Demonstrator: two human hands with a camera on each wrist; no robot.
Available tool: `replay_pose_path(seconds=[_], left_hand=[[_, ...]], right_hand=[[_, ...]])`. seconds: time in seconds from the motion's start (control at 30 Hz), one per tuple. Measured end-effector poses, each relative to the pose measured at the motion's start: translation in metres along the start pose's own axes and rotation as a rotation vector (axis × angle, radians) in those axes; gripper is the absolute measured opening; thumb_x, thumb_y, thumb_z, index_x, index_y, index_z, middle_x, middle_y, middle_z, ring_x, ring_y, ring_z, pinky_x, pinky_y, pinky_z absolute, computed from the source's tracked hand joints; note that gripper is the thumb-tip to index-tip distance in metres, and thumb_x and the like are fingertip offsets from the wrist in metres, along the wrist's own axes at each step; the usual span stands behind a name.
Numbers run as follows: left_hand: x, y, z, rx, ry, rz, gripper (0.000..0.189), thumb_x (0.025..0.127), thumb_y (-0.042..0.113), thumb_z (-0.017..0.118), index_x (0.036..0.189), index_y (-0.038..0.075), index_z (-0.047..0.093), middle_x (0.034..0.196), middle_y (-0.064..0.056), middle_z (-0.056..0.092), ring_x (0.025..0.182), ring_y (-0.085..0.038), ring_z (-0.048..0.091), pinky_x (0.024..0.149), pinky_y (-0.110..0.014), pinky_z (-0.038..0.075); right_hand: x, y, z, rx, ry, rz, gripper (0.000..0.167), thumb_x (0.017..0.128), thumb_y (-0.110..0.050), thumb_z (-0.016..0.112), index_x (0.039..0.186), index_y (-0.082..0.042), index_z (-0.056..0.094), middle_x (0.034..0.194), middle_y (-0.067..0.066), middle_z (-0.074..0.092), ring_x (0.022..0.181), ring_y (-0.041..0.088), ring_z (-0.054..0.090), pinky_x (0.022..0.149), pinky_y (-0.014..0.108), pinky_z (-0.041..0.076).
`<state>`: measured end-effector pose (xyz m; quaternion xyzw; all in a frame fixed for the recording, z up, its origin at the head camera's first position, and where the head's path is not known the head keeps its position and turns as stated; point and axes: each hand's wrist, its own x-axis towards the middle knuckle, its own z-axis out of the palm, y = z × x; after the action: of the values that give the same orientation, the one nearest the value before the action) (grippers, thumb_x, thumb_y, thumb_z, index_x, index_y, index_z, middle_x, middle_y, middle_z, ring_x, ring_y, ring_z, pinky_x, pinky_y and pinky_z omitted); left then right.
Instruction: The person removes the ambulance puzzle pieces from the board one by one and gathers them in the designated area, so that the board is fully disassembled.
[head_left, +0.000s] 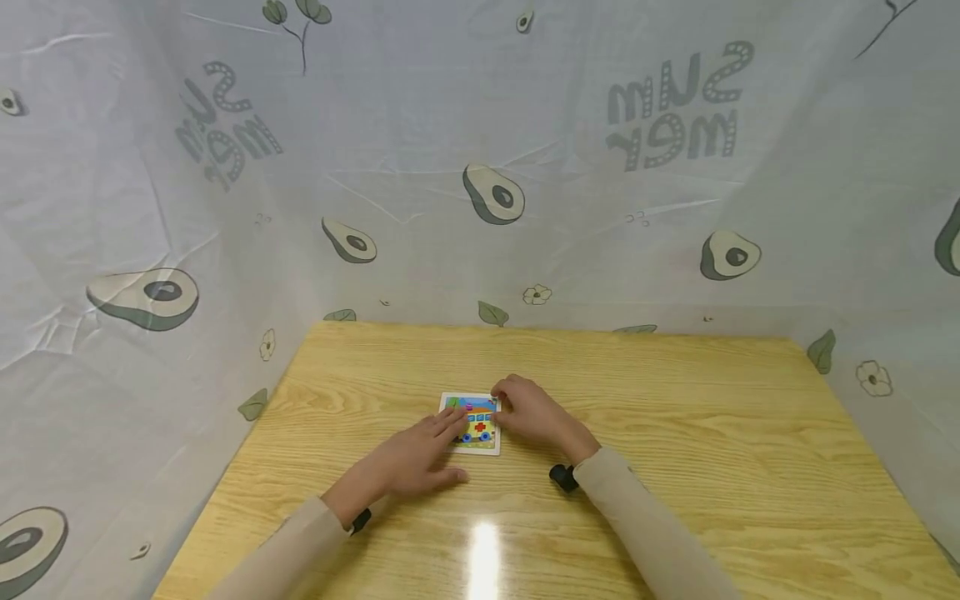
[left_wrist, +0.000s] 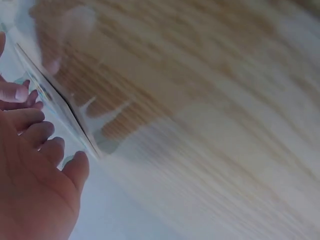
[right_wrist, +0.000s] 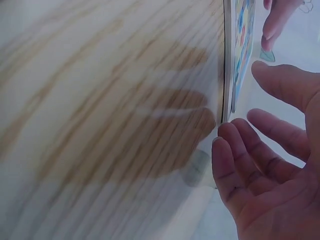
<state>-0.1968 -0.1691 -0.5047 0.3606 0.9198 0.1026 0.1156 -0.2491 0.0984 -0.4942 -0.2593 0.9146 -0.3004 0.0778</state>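
Observation:
A small square picture board point(head_left: 487, 451) with a white border lies flat on the wooden table. Its bright picture shows a yellow ambulance point(head_left: 480, 427) with a red cross and blue wheels. My left hand point(head_left: 416, 458) reaches over the board's left part, its fingers extended across the picture and the thumb spread towards me. Beside the right edge is my right hand point(head_left: 532, 410), with loosely bent fingers at the upper right corner. In the right wrist view, fingertips sit right at the board's edge point(right_wrist: 228, 65), and the thumb stands apart from them.
The wooden table point(head_left: 675, 417) extends around the board on all sides. A pale sheet point(head_left: 420, 125) printed with avocados, leaves and lettering hangs behind the table and along its sides. A bright light reflection lies on the tabletop near the front.

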Motion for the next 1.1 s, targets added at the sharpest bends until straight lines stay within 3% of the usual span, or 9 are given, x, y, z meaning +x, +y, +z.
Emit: replay_pose_path(seconds=[0.1, 0.33, 0.67, 1.1], left_hand=[[0.0007, 0.0026, 0.0009, 0.009, -0.02, 0.004, 0.088, 0.105, 0.067, 0.045, 0.17, 0.014, 0.019, 0.179, -0.003, 0.013, 0.167, -0.024, 0.015, 0.134, -0.051, 0.026], [0.0021, 0.0079, 0.0021, 0.073, -0.055, 0.01, 0.094, 0.103, 0.074, 0.041, 0.171, 0.015, 0.012, 0.18, -0.003, 0.009, 0.167, -0.02, 0.009, 0.135, -0.05, 0.021], [0.0052, 0.0096, 0.0051, 0.11, -0.059, 0.001, 0.096, 0.102, 0.074, 0.041, 0.171, 0.013, 0.013, 0.179, -0.006, 0.01, 0.167, -0.022, 0.011, 0.134, -0.052, 0.024], [0.0067, 0.0077, 0.0056, 0.141, -0.077, 0.004, 0.098, 0.101, 0.078, 0.038, 0.171, 0.015, 0.011, 0.18, -0.006, 0.008, 0.167, -0.023, 0.011, 0.134, -0.053, 0.023]], right_hand=[[0.0038, -0.0007, 0.0028, -0.006, -0.004, -0.012, 0.036, 0.097, -0.016, 0.075, 0.128, 0.002, 0.069, 0.105, 0.008, 0.066, 0.085, 0.015, 0.052, 0.078, 0.031, 0.049], [0.0091, -0.004, 0.0055, -0.033, -0.009, 0.009, 0.037, 0.096, -0.018, 0.078, 0.128, 0.0, 0.069, 0.105, 0.007, 0.065, 0.085, 0.015, 0.052, 0.079, 0.032, 0.05], [0.0091, -0.0074, 0.0019, -0.053, -0.034, 0.001, 0.034, 0.094, -0.017, 0.08, 0.119, 0.002, 0.071, 0.095, 0.006, 0.06, 0.078, 0.015, 0.049, 0.071, 0.028, 0.045], [0.01, -0.0078, 0.0044, -0.054, -0.025, 0.026, 0.034, 0.093, -0.017, 0.082, 0.119, 0.002, 0.072, 0.098, 0.007, 0.06, 0.078, 0.016, 0.05, 0.072, 0.031, 0.046]])
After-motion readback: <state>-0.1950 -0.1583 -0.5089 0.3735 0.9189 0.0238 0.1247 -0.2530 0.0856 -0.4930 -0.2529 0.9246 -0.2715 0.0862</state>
